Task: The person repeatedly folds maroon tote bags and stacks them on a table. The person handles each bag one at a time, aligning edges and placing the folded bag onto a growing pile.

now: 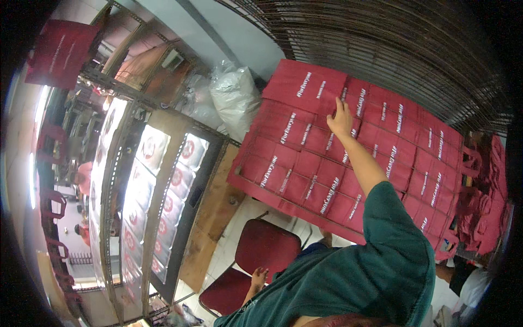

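I'm looking down at a wide spread of red bags point(327, 163), flat fabric pieces with white print, laid in overlapping rows across the table point(243, 184). My right hand point(341, 120) is stretched far out, green sleeve point(397, 250) running up the arm, and it rests palm-down on the bags in the upper rows, fingers point(340, 103) spread and loose, open on the cloth rather than gripping it. My left hand point(259, 275) is down low, well apart from the bags, fingers curled over the edge of a red chair point(261, 245) just below the table's near edge; it seems to hold the seat lightly, though I can't tell how tightly. At the right end of the table lies a heap of red bags with loop handles point(482, 207). To the left stand metal shelves point(147, 180) with stacked white sheets bearing red marks, and behind them stuffed clear plastic sacks point(234, 92).
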Tool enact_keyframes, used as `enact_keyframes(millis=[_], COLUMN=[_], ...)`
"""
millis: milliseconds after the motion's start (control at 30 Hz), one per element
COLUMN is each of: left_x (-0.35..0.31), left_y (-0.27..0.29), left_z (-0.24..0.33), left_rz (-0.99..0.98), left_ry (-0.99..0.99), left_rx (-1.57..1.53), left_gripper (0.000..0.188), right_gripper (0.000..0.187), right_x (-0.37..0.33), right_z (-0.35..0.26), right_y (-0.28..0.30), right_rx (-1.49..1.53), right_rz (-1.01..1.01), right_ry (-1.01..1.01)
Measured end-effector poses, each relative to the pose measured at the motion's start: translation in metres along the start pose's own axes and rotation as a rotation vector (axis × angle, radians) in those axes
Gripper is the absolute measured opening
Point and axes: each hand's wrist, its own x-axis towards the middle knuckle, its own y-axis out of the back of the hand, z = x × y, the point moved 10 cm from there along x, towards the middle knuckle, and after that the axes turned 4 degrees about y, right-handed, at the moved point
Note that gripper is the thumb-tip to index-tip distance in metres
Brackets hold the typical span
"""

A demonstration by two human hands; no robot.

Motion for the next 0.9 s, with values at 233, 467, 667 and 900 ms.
enact_keyframes(millis=[233,467,667,900], left_x=[0.063,0.093,0.035,-0.021], left_y=[-0.026,-0.118,-0.239,-0.288], left_z=[-0.033,0.015,0.040,-0.019], left_rz=[-0.152,-0.381,-0.615,-0.823], left_ry=[-0.043,-0.674,-0.609,-0.196], left_rx=[0.073,0.423,0.736,1.128], left_gripper=[0.039,0.036,0.025,0.027], right_gripper=[0.063,0.037,0.028,0.022], right_x=[-0.110,-0.255,-0.393,-0.467], right_z=[0.066,0.169,0.247,0.300], right_y=[0.134,0.331,0.464,0.559], right_rx=[0.127,0.147,0.014,0.004], right_rz=[-0.139,0.127,0.396,0.551], right_ry=[0.034,-0.130,-0.328,-0.470])
